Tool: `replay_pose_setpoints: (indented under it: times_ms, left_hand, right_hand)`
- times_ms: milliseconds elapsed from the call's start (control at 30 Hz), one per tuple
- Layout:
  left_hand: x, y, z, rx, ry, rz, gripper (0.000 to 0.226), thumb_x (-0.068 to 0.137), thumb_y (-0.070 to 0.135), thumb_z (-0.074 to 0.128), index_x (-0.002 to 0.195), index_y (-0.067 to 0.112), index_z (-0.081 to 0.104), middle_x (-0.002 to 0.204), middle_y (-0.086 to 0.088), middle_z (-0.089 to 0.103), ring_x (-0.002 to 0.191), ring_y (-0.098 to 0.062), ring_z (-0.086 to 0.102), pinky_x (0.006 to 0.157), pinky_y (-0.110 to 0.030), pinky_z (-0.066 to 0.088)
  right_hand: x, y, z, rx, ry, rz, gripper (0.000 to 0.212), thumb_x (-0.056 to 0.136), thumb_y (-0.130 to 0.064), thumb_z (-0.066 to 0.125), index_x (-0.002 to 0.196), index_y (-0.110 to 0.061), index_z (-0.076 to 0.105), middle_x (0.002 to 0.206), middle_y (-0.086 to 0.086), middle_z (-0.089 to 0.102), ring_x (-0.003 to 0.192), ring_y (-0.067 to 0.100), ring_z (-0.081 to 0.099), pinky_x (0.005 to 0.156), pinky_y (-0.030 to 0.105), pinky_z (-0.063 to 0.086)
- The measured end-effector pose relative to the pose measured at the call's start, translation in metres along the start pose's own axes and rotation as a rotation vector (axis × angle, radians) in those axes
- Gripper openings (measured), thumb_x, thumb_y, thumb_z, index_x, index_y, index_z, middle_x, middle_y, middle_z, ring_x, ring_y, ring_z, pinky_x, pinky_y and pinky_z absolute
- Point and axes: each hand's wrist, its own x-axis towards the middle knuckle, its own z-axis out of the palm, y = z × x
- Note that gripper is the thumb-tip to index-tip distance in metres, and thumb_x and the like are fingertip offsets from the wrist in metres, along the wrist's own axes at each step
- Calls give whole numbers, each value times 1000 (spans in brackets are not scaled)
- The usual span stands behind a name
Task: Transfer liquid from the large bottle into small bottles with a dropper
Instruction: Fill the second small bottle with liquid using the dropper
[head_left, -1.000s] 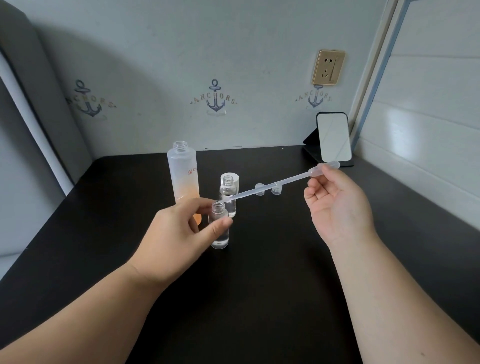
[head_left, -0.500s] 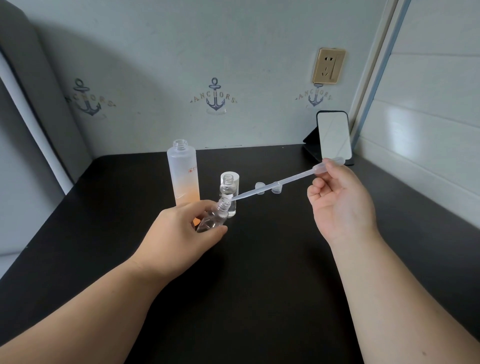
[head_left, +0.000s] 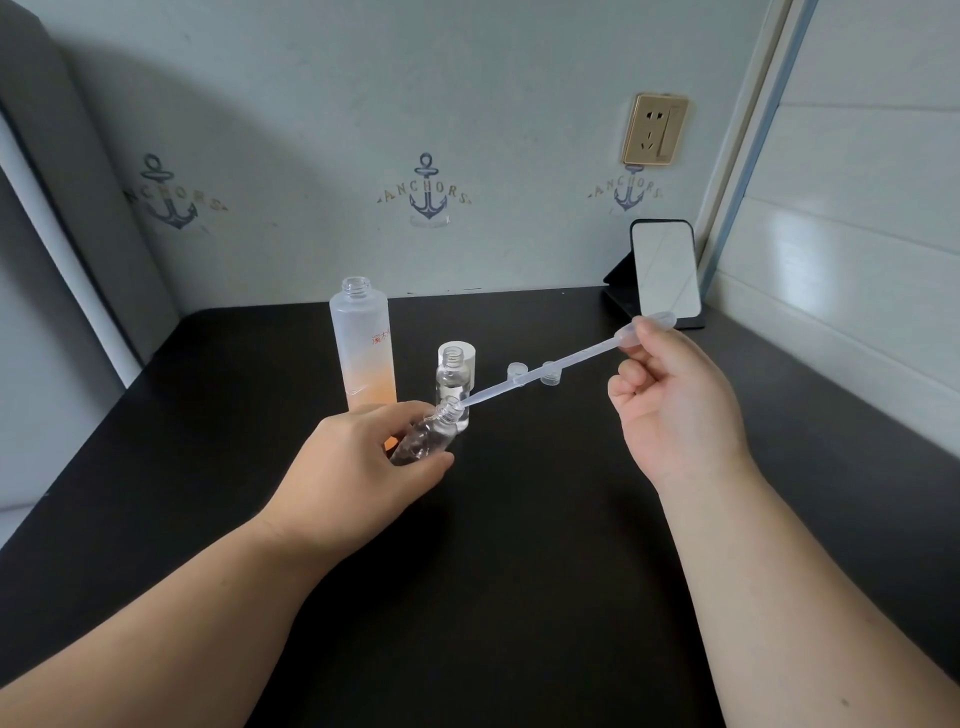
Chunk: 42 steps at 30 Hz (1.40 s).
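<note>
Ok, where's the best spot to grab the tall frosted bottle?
Probably grip the tall frosted bottle around its upper body, coming from its left: it stands upright with an open neck, while the left hand and second small bottle crowd its front and right.

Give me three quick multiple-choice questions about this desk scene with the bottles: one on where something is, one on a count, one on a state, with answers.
1. Where is the dropper's tip?
A. at the mouth of the tilted small bottle
B. inside the large bottle
C. lying on the table

2. How many small loose caps lie on the table behind the dropper?
A. none
B. two
C. five

3. What state is the large bottle in?
A. capped
B. lying on its side
C. upright and uncapped

Answers:
1. A: the left hand tilts that bottle to the tip, while the right hand pinches the bulb.
2. B: one shows each side of the stem.
3. C: its threaded neck stands bare.
</note>
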Motion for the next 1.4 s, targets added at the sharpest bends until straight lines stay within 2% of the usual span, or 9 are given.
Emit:
replay_pose_setpoints:
  times_ms: [67, 200, 400, 500, 833, 1033, 1200, 1300, 1400]
  left_hand:
    - [0, 1, -1, -1, -6, 4, 34, 78, 53, 68, 111, 42, 69, 88, 38, 60, 98, 17, 54, 75, -12, 42]
    - [0, 2, -1, 12, -14, 2, 35, 80, 52, 69, 113, 41, 70, 86, 36, 61, 86, 18, 55, 66, -9, 38]
    - [0, 3, 0, 8, -20, -10, 37, 80, 52, 70, 115, 40, 70, 92, 32, 61, 87, 16, 56, 68, -11, 40]
    - [0, 3, -1, 1, -19, -9, 35, 80, 51, 71, 113, 40, 70, 89, 32, 61, 86, 16, 56, 68, -10, 40]
    - [0, 4, -1, 23, -21, -19, 31, 81, 50, 72, 111, 42, 69, 88, 33, 59, 86, 18, 55, 67, -10, 38]
    - [1, 5, -1, 22, -21, -62, 18, 80, 52, 73, 94, 49, 62, 72, 27, 58, 81, 18, 55, 56, -8, 36]
    - [1, 3, 0, 10, -39, -70, 22, 76, 60, 69, 87, 42, 60, 72, 19, 62, 80, 8, 60, 52, -10, 39]
    - [2, 1, 1, -8, -72, -59, 23, 78, 58, 73, 83, 41, 58, 82, 35, 60, 75, 6, 60, 54, -7, 40]
    - [2, 0, 2, -32, -84, -48, 23, 78, 58, 75, 76, 49, 55, 78, 37, 58, 70, 7, 58, 53, -6, 38]
  right_hand:
    - [0, 0, 1, 1, 3, 4, 16, 95, -7, 66, 81, -13, 73, 76, 1, 68, 55, 8, 47, 56, 19, 38]
    - [0, 0, 2, 12, 13, 15, 15, 94, -6, 67, 81, -12, 73, 76, 1, 68, 52, 8, 44, 54, 17, 38]
    - [0, -1, 0, 4, 9, 15, 14, 96, -6, 65, 85, -12, 71, 77, 1, 69, 53, 7, 45, 55, 17, 38]
    - [-1, -1, -1, 0, -1, 8, 11, 96, -6, 65, 90, -12, 71, 79, 1, 68, 54, 7, 45, 56, 17, 37]
    - [-2, -1, -1, -9, -5, -14, 12, 94, -5, 66, 89, -12, 75, 85, 3, 69, 56, 8, 48, 56, 17, 39]
    - [-2, 0, -1, 15, -1, -7, 20, 93, -12, 67, 76, -18, 77, 82, 0, 70, 58, 11, 51, 58, 19, 43]
    - [-2, -1, -2, 47, 22, 15, 12, 93, -14, 68, 82, -14, 73, 83, 0, 69, 58, 12, 51, 58, 20, 43]
    - [-3, -1, -1, 53, 34, 32, 9, 93, -15, 68, 85, -11, 72, 83, 1, 68, 58, 11, 50, 58, 20, 42]
    - [-3, -1, 0, 60, 41, 42, 11, 93, -15, 68, 83, -10, 72, 84, 2, 69, 59, 11, 50, 59, 19, 41]
